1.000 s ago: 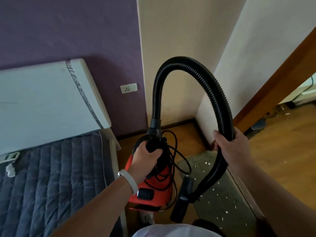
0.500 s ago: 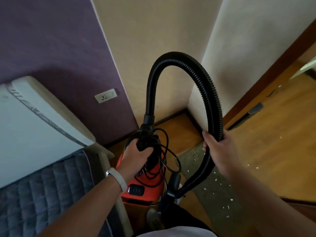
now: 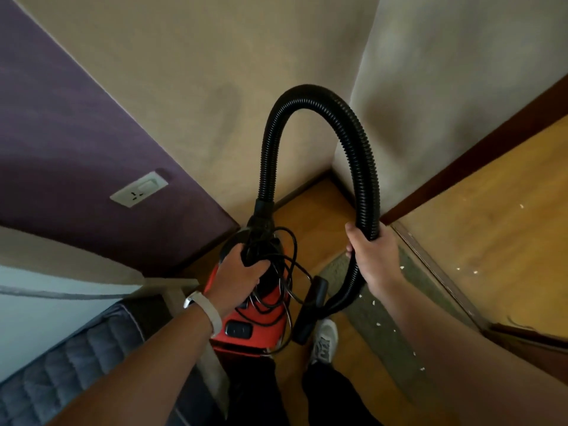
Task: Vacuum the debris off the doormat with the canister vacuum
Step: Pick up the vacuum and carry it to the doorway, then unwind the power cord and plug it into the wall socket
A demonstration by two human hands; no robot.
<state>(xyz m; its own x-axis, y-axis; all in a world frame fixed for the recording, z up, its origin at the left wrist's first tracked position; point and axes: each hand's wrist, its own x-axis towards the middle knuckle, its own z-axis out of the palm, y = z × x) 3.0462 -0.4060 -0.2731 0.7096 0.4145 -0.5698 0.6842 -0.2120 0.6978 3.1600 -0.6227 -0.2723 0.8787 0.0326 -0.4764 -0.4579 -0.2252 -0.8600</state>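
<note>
Left hand (image 3: pixel 242 276), a pale wristband (image 3: pixel 205 312) at its wrist, curls its fingers round the black top handle of the red canister vacuum (image 3: pixel 264 325), where a loose power cord (image 3: pixel 290 259) tangles. Right hand (image 3: pixel 373 256) is closed round the ribbed black hose (image 3: pixel 307 93), which arches high and drops to a black nozzle (image 3: pixel 310 312) beside a white shoe (image 3: pixel 324 339). Just right of the nozzle lies the grey-green doormat (image 3: pixel 384 342), speckled with white debris (image 3: pixel 378 323), on wooden floor (image 3: pixel 491 226).

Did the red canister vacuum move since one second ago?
No, hardly: the red canister vacuum, gripped by the left hand, is still just right of the floor corner where purple and beige walls meet; the camera itself swung.
</note>
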